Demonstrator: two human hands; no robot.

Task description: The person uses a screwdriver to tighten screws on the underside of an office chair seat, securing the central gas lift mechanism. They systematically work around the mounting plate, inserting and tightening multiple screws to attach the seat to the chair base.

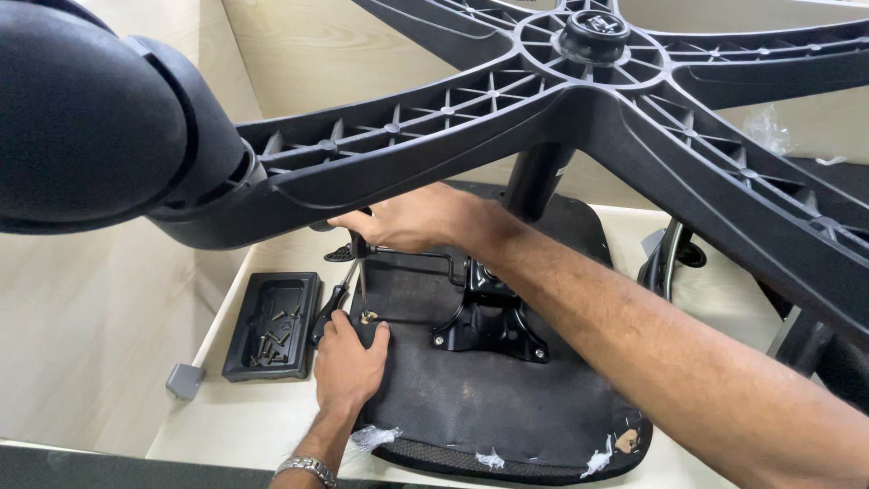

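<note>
An office chair lies upside down on a pale table; its black seat underside (489, 398) faces up and its five-arm base (579, 81) with a big caster (81, 109) fills the top of the view. My right hand (407, 220) grips the handle of a screwdriver (360, 272) that stands upright, tip on a brass screw (367, 317) near the seat's left edge. My left hand (348, 362) rests on the seat, fingers steadying the shaft by the screw. The black metal mechanism plate (489, 321) sits just right of it.
A black plastic tray (272, 326) holding several screws lies left of the seat. A small grey block (186, 380) sits at the table's left edge. A chair armrest part (670, 258) lies at the right. A silver bracelet (308, 468) is on my left wrist.
</note>
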